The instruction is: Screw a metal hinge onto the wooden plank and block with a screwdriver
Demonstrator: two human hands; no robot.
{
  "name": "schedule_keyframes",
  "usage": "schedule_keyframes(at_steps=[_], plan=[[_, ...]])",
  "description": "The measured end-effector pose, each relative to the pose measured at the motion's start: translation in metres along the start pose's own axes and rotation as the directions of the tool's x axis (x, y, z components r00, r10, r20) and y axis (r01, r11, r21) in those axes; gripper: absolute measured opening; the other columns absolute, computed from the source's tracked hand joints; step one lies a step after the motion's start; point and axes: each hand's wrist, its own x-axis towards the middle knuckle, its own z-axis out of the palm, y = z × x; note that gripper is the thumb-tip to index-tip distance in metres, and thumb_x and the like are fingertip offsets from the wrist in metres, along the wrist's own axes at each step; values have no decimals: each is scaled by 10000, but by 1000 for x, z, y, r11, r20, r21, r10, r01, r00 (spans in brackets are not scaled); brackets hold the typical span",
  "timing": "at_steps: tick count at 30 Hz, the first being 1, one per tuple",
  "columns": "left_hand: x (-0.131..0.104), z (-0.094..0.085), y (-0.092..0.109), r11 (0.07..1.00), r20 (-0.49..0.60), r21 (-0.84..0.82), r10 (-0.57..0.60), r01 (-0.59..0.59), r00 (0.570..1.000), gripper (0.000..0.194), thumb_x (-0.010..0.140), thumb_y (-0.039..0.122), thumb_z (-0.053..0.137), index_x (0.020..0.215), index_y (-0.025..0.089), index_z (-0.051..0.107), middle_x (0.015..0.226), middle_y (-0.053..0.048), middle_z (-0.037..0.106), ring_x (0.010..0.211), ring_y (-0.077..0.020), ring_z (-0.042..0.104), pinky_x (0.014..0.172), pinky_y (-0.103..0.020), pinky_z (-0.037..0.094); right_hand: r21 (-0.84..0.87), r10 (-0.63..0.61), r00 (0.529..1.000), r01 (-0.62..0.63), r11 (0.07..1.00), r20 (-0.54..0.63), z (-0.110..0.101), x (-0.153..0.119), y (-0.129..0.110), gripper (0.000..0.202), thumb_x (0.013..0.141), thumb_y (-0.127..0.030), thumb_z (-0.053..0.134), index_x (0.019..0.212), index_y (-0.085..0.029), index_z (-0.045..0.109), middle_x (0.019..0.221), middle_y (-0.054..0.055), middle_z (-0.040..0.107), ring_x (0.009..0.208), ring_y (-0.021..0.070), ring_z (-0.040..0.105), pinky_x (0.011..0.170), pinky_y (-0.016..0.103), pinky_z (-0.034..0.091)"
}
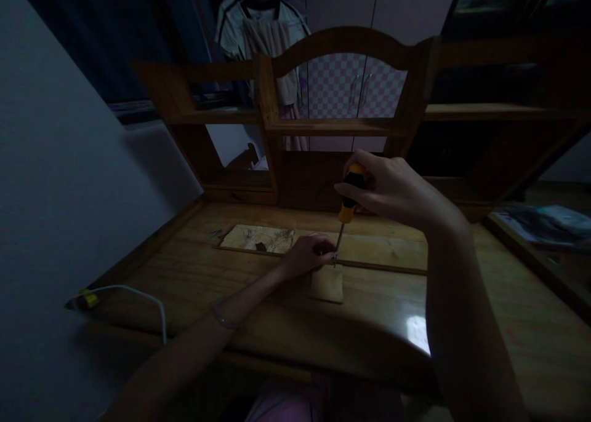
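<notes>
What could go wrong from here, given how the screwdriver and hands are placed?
The screwdriver, held from above by the right hand, could slip and jab the left hand, whose fingers are right beside its tip.

The small wooden piece might turn or slide if pushed, as no clamp shows on it.

The dim light might make a misaligned tip hard to notice, and a slip could scratch the desktop.

Smooth varnished brown wooden worktop (198, 286) with glossy reflection, yellow-and-black plastic-looking screwdriver handle (353, 191), slim metal screwdriver shaft (340, 237), rough-faced pale wooden board (240, 237), smooth white cloth-looking garment (231, 31).
</notes>
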Motion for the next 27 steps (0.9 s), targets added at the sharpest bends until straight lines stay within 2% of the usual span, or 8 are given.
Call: schedule_keyframes(at_steps=[12,27], plan=[[0,0,-2,1000,-5,25,7,-6,1000,100,833,230,691,911,181,731,847,3,712,745,-113,633,678,-208,458,36,-8,999,10,999,-46,-3,-1,0,177,893,-384,616,934,-214,592,765,20,643,714,186,582,626,299,344],[0,1,-3,1000,7,9,0,-1,1000,117,837,248,686,918,176,731,862,2,717,759,-116,639,700,-213,474,-15,21,1000,-21,1000,-16,5,1,-3,201,889,-397,606,961,-215,564,799,36,653,753,198,593,627,294,355]])
